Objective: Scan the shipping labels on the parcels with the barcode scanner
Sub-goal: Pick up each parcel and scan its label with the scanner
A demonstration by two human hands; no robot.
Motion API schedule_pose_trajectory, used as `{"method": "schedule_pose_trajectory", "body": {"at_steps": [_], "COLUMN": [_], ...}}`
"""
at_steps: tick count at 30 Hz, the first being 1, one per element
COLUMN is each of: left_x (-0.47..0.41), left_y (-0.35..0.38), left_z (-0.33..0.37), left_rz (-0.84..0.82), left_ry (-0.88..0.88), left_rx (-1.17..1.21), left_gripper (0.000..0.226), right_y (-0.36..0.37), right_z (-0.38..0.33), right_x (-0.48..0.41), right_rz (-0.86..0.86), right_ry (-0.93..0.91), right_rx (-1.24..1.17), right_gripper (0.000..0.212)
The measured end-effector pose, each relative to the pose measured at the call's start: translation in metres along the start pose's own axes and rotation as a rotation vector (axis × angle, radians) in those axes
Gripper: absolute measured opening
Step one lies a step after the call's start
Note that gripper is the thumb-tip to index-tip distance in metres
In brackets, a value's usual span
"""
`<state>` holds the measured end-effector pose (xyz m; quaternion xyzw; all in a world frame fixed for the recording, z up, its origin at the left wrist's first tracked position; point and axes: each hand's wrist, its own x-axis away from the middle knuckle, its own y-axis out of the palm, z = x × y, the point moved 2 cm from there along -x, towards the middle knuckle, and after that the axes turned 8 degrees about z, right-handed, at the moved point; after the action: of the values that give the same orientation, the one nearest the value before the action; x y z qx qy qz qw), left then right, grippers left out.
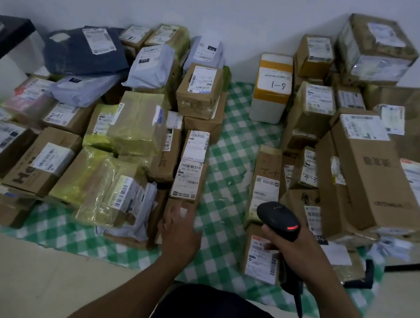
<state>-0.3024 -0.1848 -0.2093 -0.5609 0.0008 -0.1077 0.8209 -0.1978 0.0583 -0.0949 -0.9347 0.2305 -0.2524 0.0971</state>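
**Barcode scanner** (279, 219): black, pistol type. The right hand (301, 253) grasps it, fingers wrapped round the handle.
- Long axis runs from the handle, low and close to the body, up and away to the head.
- The head faces forward and slightly left, toward the parcels beyond the hand.
- A red light is lit on top of the head.
- A cable (300, 307) drops from the handle base back toward the person.

**Left hand** (180, 232): released, flat, fingers straight, grasping nothing.
- Its fingertips lie over the top of a low brown box (169, 202). Contact is not certain.
- Just beyond the fingertips is a labelled box (188, 180), white label up, barcode stripes visible.

**Relation:** the scanner is to the right of the left hand, well apart from it, at about the same reach.

**Edges and room:**
- Between the two hands a lane of green checked cloth (231, 156) runs away from the person, uncovered.
- The left pile (137, 125) lies beyond and left of the left hand, mostly low and flat.
- The right pile (372, 170) lies beyond and right of the right hand, stacked higher, with several boxes tilted.
- At the far end of the lane stands a white foam box (272, 86) marked "1-9".
- A flat labelled parcel (260, 260) lies directly under the right hand, at the near edge of the right pile.
- The cloth's near edge ends just ahead of the person's body.
- Pale floor (19, 280) shows to the left of the left forearm.
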Motion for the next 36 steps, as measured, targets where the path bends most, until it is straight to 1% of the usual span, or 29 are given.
{"method": "schedule_pose_trajectory", "body": {"at_steps": [2,4,5,7,9,10,11,12,14,15,16,17,18,19,20,23,24,25,26,27,29,30,32,33,34,36], "left_x": [0.003,0.009,0.013,0.018,0.02,0.018,0.016,0.018,0.024,0.027,0.029,0.031,0.032,0.033,0.035,0.043,0.044,0.045,0.046,0.047,0.05,0.053,0.059,0.061,0.06,0.054], "left_y": [0.001,0.006,0.01,0.025,0.049,0.071,0.086,0.088,0.083,0.078,0.077,0.075,0.079,0.081,0.075,0.062,0.062,0.063,0.064,0.063,0.061,0.06,0.057,0.054,0.052,0.042], "left_z": [0.024,0.054,0.068,0.087,0.096,0.093,0.091,0.092,0.094,0.093,0.09,0.087,0.081,0.075,0.073,0.066,0.062,0.057,0.054,0.053,0.05,0.049,0.049,0.049,0.049,0.047], "left_rz": [-0.047,-0.175,-0.266,-0.427,-0.464,-0.453,-0.443,-0.456,-0.463,-0.48,-0.487,-0.516,-0.533,-0.565,-0.604,-0.669,-0.675,-0.671,-0.673,-0.682,-0.694,-0.71,-0.757,-0.76,-0.729,-0.63], "left_ry": [0.108,0.147,0.104,-0.039,-0.096,-0.102,-0.092,-0.09,-0.074,-0.077,-0.11,-0.14,-0.18,-0.221,-0.249,-0.257,-0.287,-0.328,-0.362,-0.388,-0.489,-0.555,-0.65,-0.667,-0.675,-0.653], "left_rx": [0.181,0.375,0.441,0.527,0.581,0.59,0.563,0.575,0.604,0.597,0.586,0.545,0.534,0.592,0.683,0.906,0.958,0.994,1.031,1.071,1.141,1.158,1.184,1.202,1.232,1.29], "left_gripper": [0.064,0.06,0.064,0.08,0.094,0.094,0.093,0.084,0.057,0.056,0.067,0.093,0.113,0.12,0.117,0.086,0.083,0.087,0.085,0.08,0.063,0.055,0.048,0.047,0.047,0.045], "right_y": [-0.008,-0.015,-0.02,-0.025,-0.031,-0.033,-0.035,-0.036,-0.037,-0.037,-0.037,-0.037,-0.036,-0.035,-0.034,-0.028,-0.026,-0.024,-0.022,-0.02,-0.01,-0.003,0.011,0.017,0.02,0.026], "right_z": [0.002,0.005,0.007,0.011,0.017,0.02,0.023,0.027,0.031,0.033,0.036,0.037,0.037,0.037,0.039,0.038,0.042,0.043,0.045,0.044,0.047,0.053,0.059,0.061,0.06,0.057], "right_x": [0.003,0.006,0.008,0.011,0.013,0.014,0.015,0.016,0.017,0.018,0.018,0.018,0.018,0.018,0.017,0.017,0.016,0.015,0.014,0.013,0.008,0.005,0.001,0.0,-0.001,-0.002], "right_rz": [0.031,0.062,0.079,0.1,0.123,0.132,0.137,0.139,0.145,0.149,0.147,0.145,0.141,0.135,0.122,0.088,0.086,0.09,0.096,0.103,0.097,0.098,0.088,0.084,0.071,0.058], "right_ry": [-0.015,-0.025,-0.023,-0.006,0.012,0.02,0.03,0.034,0.036,0.038,0.041,0.045,0.039,0.036,0.036,0.048,0.046,0.046,0.042,0.038,0.06,0.082,0.126,0.122,0.109,0.081], "right_rx": [0.015,0.04,0.049,0.05,0.039,0.045,0.055,0.054,0.046,0.05,0.053,0.055,0.047,0.034,0.023,0.04,0.051,0.064,0.08,0.089,0.089,0.076,0.046,0.045,0.042,0.009], "right_gripper": [0.025,0.023,0.022,0.021,0.023,0.024,0.023,0.022,0.02,0.019,0.018,0.018,0.018,0.019,0.02,0.022,0.023,0.024,0.025,0.024,0.022,0.024,0.037,0.044,0.049,0.054]}}
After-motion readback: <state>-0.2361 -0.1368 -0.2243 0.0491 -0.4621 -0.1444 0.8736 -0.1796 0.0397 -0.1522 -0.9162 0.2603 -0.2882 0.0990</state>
